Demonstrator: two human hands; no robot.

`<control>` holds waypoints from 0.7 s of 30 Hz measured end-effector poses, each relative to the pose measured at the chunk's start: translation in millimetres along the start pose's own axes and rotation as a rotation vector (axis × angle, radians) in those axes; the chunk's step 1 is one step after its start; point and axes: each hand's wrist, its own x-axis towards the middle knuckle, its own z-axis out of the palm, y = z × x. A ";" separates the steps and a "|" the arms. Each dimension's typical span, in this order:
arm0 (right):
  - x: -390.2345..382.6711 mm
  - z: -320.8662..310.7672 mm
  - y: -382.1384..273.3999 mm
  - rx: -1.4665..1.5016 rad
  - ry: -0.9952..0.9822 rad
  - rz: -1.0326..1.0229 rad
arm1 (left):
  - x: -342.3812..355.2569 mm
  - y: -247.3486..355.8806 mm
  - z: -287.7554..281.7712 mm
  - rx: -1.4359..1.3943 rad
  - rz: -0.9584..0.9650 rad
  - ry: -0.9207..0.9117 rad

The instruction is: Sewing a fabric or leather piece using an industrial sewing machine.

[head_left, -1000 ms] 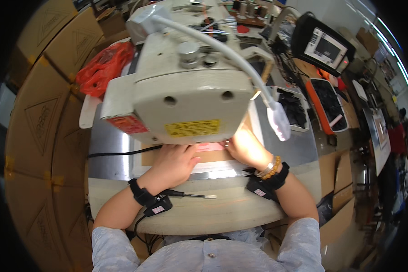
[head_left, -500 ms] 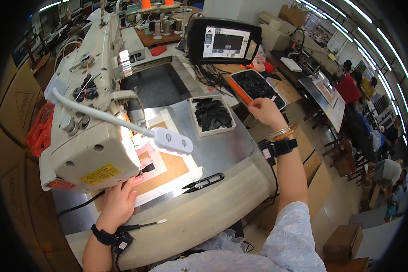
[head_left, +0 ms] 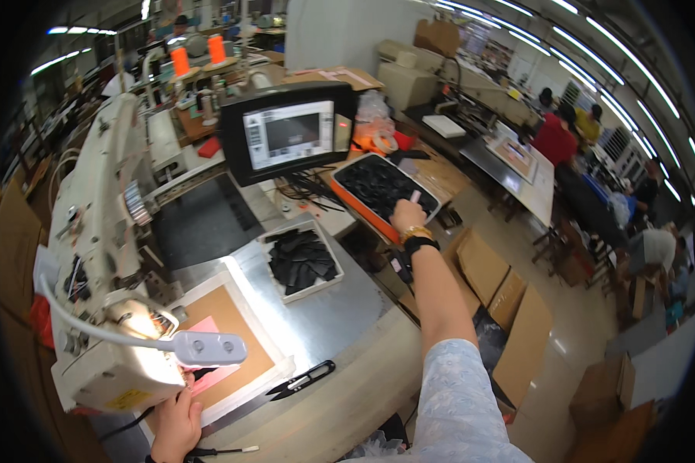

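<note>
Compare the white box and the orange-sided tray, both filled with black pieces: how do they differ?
The white box has pale walls, whereas the orange-sided tray shows a bright orange side below a pale rim. The box looks squarer; the tray is longer, with rounded corners. The right hand is at the tray's near end, while neither hand is at the box. Both are open-topped and hold many black pieces.
</note>
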 end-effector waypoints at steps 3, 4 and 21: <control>6.2 -7.4 8.2 0.149 0.033 -0.056 | 0.1 -2.8 4.7 0.032 0.005 0.007; 9.7 -12.4 13.0 0.218 0.056 -0.095 | 0.1 -3.9 5.2 0.003 -0.004 -0.002; 5.6 -17.8 20.4 1.660 -0.093 0.238 | -0.4 0.7 6.2 -0.015 0.092 0.096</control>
